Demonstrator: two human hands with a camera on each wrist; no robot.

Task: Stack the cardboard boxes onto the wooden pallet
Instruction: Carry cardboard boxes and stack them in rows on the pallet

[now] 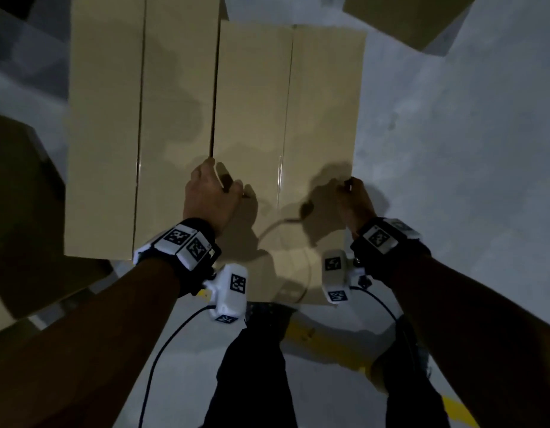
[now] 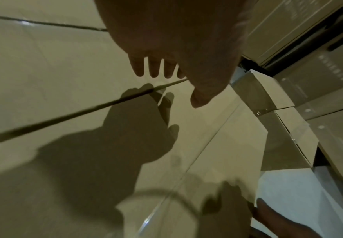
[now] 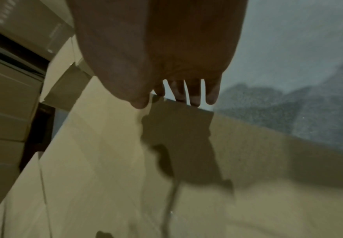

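Note:
Two tan cardboard boxes lie side by side, seen from above in the head view. The left box (image 1: 113, 118) is the nearer to me. The right box (image 1: 313, 103) (image 2: 197, 145) (image 3: 115, 161) has a taped middle seam. My left hand (image 1: 218, 180) (image 2: 166, 80) hovers at that box's left edge, by the dark gap between the boxes, fingers straight, its shadow on the top. My right hand (image 1: 349, 188) (image 3: 172, 98) is at the box's right edge, straight fingertips reaching the edge, thumb over the top. No pallet shows.
More cardboard boxes stand at the top right (image 1: 406, 17), at the left (image 1: 20, 211), and stacked beyond (image 2: 309, 80) (image 3: 8, 96). Grey floor (image 1: 453, 149) lies to the right. A yellow floor line (image 1: 329, 338) runs by my legs.

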